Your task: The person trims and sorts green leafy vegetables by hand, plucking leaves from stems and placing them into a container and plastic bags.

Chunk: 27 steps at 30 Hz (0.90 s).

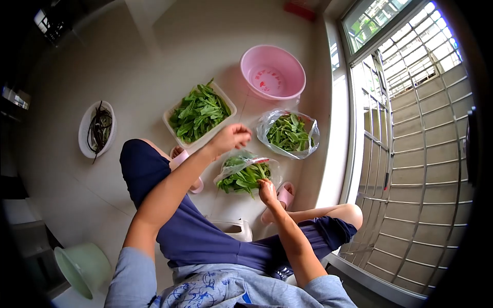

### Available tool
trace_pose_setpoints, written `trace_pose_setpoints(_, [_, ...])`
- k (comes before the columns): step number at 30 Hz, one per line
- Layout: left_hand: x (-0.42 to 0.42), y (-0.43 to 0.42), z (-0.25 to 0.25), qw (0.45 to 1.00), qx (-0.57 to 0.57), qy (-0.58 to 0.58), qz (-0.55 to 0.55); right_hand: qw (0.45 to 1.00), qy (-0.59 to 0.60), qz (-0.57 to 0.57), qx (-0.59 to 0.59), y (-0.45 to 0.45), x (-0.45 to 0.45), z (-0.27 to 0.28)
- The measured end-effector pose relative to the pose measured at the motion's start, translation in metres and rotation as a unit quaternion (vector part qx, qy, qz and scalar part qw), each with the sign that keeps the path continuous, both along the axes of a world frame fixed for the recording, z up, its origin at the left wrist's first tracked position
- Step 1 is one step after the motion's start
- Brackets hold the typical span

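My left hand [231,139] is raised above the floor, between the rectangular tray [231,100] of leafy greens [200,112] and the nearer plastic bag [276,172]. Its fingers are curled and slightly blurred; whether they hold anything is too small to make out. My right hand [267,193] is closed on some green leaves [244,179] at the right side of that nearer bag. Another clear plastic bag [313,134] with greens [288,132] stands beyond it, to the right.
A pink basin [272,72] stands at the back. At the left lies a white basket [83,134] with dark, thin strands [99,128]. A green bucket [82,267] is at lower left. A barred window [421,154] runs along the right. A red object [300,10] lies far back.
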<state>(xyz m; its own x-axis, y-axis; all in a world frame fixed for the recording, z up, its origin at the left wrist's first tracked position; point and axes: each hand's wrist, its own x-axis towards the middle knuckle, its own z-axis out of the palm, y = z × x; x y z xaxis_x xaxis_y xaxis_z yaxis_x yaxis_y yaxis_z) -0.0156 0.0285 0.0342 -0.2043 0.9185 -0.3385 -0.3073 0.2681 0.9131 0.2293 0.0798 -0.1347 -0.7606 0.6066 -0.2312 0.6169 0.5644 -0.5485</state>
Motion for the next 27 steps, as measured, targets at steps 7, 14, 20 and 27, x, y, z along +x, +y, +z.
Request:
trace_pose_setpoints(7, [0.034,-0.025,-0.036,0.967,-0.154,0.137,-0.151,0.991,0.019,-0.129,-0.042,0.017,0.016,0.009])
trace_pose_setpoints(14, [0.068,-0.036,-0.062,0.977,-0.136,0.153,-0.066,0.807,0.124,-0.265,-0.513,0.035,0.009,0.056])
trace_pose_setpoints(20, [0.093,-0.044,-0.068,0.980,-0.167,0.085,-0.066,0.629,0.290,-0.214,-0.689,0.040,0.001,0.100])
trace_pose_setpoints(27, [0.091,-0.087,-0.095,0.974,-0.219,0.046,-0.021,0.551,0.398,-0.178,-0.712,0.067,0.000,0.124])
